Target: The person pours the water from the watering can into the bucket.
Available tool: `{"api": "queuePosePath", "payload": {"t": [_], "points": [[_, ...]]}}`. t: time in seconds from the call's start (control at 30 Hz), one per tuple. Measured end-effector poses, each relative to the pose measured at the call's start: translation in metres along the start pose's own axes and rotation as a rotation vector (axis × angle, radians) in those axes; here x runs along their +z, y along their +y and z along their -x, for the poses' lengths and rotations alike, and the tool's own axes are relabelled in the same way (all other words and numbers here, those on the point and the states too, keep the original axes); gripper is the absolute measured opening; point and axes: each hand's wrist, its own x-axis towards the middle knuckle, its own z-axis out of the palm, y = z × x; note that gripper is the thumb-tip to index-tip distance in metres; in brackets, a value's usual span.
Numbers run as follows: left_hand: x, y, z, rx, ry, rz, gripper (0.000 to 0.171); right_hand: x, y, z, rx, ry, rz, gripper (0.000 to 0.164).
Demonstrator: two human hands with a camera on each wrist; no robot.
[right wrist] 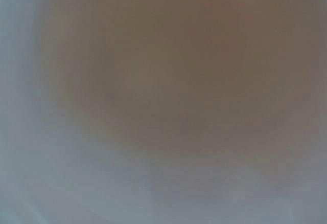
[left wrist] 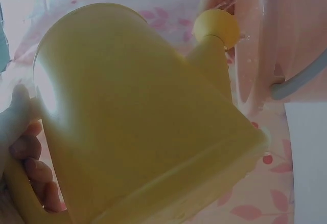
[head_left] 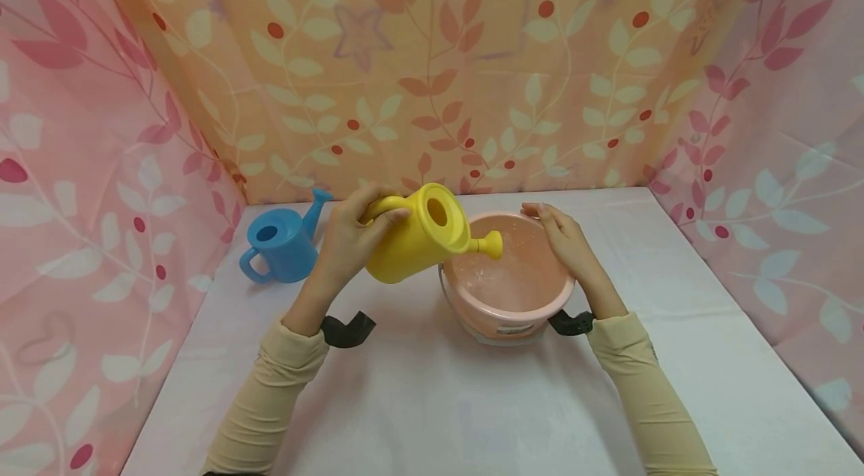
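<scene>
My left hand [head_left: 358, 229] grips the handle of a yellow watering can [head_left: 408, 243], which is tilted so its spout points right. The spout's round head [head_left: 490, 244] hangs over the left part of a pink bucket [head_left: 502, 322]. Fine streams of water leave that head [left wrist: 217, 28] in the left wrist view. Water with a rippled surface shows inside the bucket. My right hand [head_left: 567, 240] rests on the bucket's far right rim with its fingers extended. In the right wrist view there is only a blurred pinkish-brown surface.
A blue watering can [head_left: 280, 247] stands upright on the white table [head_left: 405, 401], left of the yellow one. Patterned curtains [head_left: 418, 71] enclose the back and both sides. The bucket's grey handle [left wrist: 301, 75] hangs down at its left side.
</scene>
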Motion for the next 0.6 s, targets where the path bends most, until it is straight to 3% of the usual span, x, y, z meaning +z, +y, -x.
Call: {"api": "queuePosePath", "payload": {"t": [0.6], "points": [[0.0015,-0.0044,0.0047,-0.061,0.045,0.057,0.018,-0.0005,-0.0001,0.0005,-0.001,0.008,-0.006,0.051]]}}
